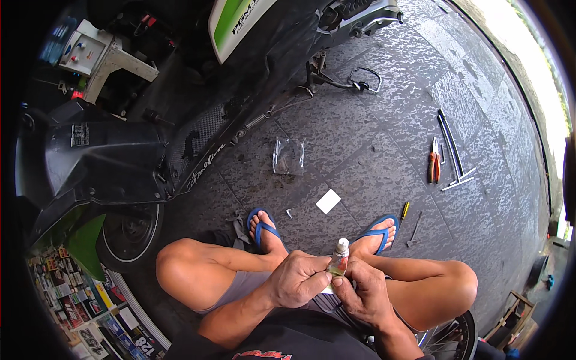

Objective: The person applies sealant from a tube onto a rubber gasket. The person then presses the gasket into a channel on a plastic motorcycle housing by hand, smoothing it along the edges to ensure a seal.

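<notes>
Just in front of my body I hold a small bottle [340, 258] with a white cap, upright and clear with reddish and greenish markings. My left hand [300, 279] is closed, its thumb and fingers pinching the bottle's lower part from the left. From the other side my right hand [364, 291] closes on the same part, thumb pressed near the base. Both hands cover much of the bottle's lower end. A white edge shows between the hands, too little of it to name.
A black and green scooter [114, 156] fills the left. On the dark tiled floor lie a clear plastic bag [289, 157], a white card [328, 201], orange-handled pliers [434, 162], T-handle wrenches [453, 144] and a yellow-handled screwdriver [405, 210]. A spoked wheel [459, 336] stands at lower right.
</notes>
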Demonstrator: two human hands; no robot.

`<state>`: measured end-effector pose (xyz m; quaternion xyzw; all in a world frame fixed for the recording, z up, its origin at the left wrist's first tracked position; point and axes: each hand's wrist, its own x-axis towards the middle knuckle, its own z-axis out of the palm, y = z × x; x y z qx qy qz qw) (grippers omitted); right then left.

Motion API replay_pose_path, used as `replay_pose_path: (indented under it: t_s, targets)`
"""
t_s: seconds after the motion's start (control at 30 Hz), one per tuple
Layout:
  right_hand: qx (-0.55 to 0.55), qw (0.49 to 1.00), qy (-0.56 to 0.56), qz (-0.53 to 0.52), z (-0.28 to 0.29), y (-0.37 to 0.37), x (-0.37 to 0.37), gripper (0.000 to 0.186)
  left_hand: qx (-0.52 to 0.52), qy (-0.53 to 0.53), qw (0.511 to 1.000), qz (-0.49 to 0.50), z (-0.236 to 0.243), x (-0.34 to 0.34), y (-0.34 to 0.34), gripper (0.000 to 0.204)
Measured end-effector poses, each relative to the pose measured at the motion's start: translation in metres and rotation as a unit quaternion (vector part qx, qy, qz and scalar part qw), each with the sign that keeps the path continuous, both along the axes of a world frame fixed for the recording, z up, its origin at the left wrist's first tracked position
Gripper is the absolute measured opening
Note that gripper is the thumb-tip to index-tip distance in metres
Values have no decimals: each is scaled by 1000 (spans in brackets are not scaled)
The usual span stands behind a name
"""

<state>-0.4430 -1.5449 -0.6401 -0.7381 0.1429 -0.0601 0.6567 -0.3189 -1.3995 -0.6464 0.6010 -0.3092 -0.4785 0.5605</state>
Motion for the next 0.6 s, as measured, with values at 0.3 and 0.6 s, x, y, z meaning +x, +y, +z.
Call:
replay_pose_path:
  t_s: [0.3, 0.6]
  targets:
    - [112, 993, 43, -15, -7, 2, -11, 13, -6, -6, 1000, 7, 5, -3, -3, 19]
    - [36, 999, 25, -19, -1, 1, -4, 11, 38, -7, 999, -8, -3, -5, 3, 20]
